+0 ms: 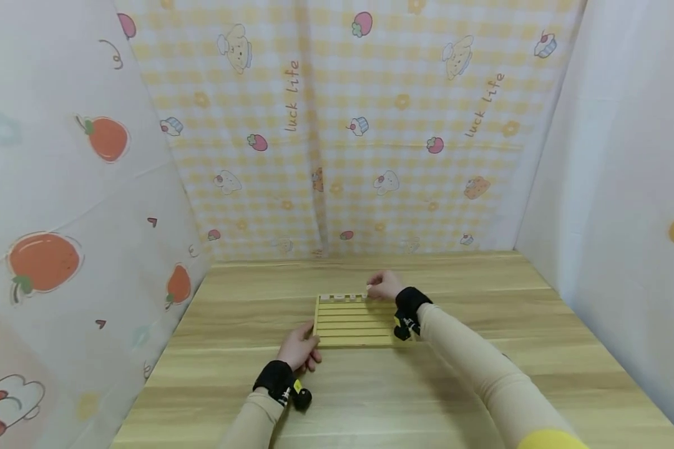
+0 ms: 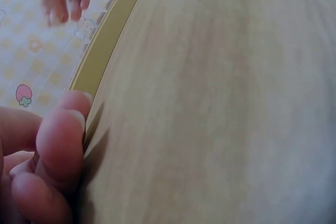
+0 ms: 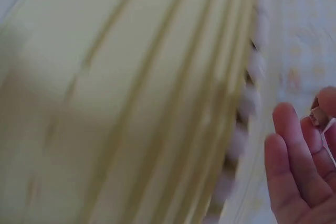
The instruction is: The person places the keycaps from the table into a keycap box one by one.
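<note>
A yellow board with several parallel ridges [image 1: 348,324] lies on the table. Small pale blocks [image 1: 339,297] stand in a row along its far edge; the right wrist view shows these blocks [image 3: 249,102] blurred. At the near left corner my left hand [image 1: 299,349] grips the board's side, and its curled fingers [image 2: 60,140] sit against the yellow rim [image 2: 105,40]. Over the far edge, right of the row, my right hand [image 1: 386,285] pinches a small pale block [image 3: 316,116] between thumb and finger. Markings on that block are too small to read.
The wood-grain table [image 1: 247,299] spreads around the board. Behind it hangs a yellow checked cloth [image 1: 342,156], with white cloth walls [image 1: 90,187] at both sides. Each wrist wears a black band with a small camera [image 1: 302,399].
</note>
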The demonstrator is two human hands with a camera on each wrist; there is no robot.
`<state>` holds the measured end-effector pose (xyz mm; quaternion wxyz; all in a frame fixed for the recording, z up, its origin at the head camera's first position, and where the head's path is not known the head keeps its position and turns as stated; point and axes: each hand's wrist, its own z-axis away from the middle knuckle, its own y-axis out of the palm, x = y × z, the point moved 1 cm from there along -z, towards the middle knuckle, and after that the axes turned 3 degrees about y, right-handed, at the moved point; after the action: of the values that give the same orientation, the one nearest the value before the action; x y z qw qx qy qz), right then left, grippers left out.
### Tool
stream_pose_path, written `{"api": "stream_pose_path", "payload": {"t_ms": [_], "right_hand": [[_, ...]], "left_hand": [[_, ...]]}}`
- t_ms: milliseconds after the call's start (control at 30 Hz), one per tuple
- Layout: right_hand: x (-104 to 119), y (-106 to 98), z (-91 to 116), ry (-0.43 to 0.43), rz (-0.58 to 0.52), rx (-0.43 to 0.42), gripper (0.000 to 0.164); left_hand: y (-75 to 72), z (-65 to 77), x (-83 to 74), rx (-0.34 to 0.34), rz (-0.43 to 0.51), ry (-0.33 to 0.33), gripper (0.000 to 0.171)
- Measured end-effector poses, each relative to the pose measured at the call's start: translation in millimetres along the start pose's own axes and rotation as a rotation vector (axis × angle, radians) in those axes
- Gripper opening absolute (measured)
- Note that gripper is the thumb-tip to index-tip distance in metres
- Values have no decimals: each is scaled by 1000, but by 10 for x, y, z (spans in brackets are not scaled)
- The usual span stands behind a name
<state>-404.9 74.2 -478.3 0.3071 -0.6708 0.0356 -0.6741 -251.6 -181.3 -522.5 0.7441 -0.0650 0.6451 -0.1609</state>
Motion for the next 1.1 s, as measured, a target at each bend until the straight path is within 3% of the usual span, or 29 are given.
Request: {"api": "stream_pose_path", "payload": {"t_ms": [300,467,567,1100], "right_hand": [[443,596,-5,-180,428,-36,10],[520,776,-47,-254,628,-62,8],[530,854,-71,-254,700,-73,5],[550,1100,-197,-188,766,-49,8]], "left_hand": [[31,-45,-59,17,23,6,59],[32,-70,-80,11,5,17,58],[30,-74,-75,11,1,20,59],[-13,-29,-21,-7,-2,11,58]]}}
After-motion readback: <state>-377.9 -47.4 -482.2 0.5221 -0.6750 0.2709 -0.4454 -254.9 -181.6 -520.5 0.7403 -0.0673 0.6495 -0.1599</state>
